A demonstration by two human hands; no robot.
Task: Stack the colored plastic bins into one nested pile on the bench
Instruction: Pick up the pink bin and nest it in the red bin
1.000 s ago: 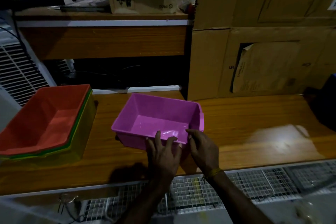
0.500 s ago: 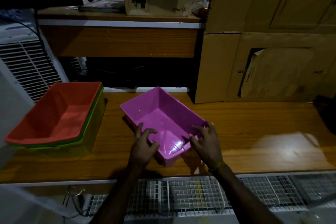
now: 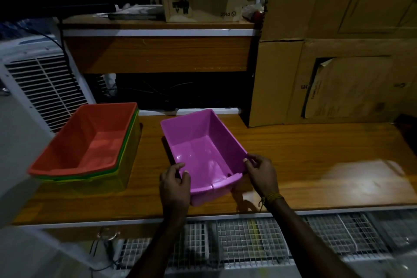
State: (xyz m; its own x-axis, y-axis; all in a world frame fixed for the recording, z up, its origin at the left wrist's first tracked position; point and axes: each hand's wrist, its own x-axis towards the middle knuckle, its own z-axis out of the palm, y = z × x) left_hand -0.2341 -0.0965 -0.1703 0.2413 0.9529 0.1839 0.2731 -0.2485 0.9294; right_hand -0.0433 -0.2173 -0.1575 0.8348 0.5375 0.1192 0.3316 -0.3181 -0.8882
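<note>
**Pink bin in both hands, pile sits off to the left**

Head view: the pink bin (image 3: 204, 149) sits on the wooden bench (image 3: 304, 165), near the front edge, right in front of the person. It is open side up. Its long way runs from the near right corner to the far left, so it is turned a bit crooked vs. the bench edge.

The left hand (image 3: 174, 184) is on the bin's near left corner. Its fingers curl over the rim & the thumb pinches from the side, so it has hold of the bin. The right hand (image 3: 261, 172) is on the near right corner, with its fingers bent round the rim there too. Both hands grip the same short end, the one nearest the person.

The pile (image 3: 88, 142) is to the left of the pink bin, on the same bench, near but not touching. An orange bin (image 3: 90, 140) is on top, w/ a green rim and a yellow bin showing under it. Its long way also runs near to far, leaning a bit to the right at the far end.

So the next move prob. goes left: lift the pink bin, carry it over & turn it a little so its long way lines up w/ the orange one, then drop it in. The left hand is the one nearer the pile.
</note>
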